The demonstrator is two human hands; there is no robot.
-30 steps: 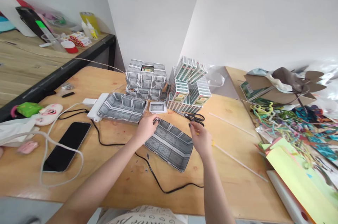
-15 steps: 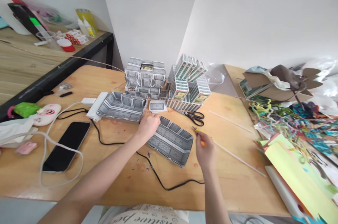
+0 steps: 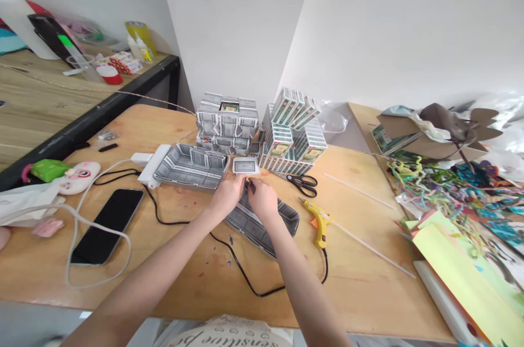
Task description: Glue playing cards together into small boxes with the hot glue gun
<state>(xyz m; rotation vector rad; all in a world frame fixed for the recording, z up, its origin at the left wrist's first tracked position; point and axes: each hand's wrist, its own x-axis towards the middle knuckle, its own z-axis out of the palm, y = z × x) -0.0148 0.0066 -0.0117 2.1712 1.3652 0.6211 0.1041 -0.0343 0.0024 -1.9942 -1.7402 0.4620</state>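
Observation:
My left hand [image 3: 230,193] and my right hand [image 3: 262,198] meet at the upper left end of a grey patterned card tray [image 3: 258,225]. The fingers of both are closed on that end, though the fingertips are partly hidden. A second grey tray [image 3: 192,166] lies to the left, its left side on a white power strip [image 3: 154,166]. Just beyond my hands is a single card [image 3: 245,165] on the table. The yellow glue gun [image 3: 320,221] rests on its side to the right of my right forearm, with nobody holding it.
Behind stand a block of grey cards [image 3: 227,120] and stacked green-and-white card boxes [image 3: 282,139]. Black scissors [image 3: 303,185] and thin white sticks [image 3: 374,249] lie on the right. A phone [image 3: 107,226] and cables are on the left. Craft materials [image 3: 446,183] crowd the right edge.
My right hand has let go of the glue gun, which now lies on the table, and has moved left to the tray end beside my left hand. The view has shifted slightly.

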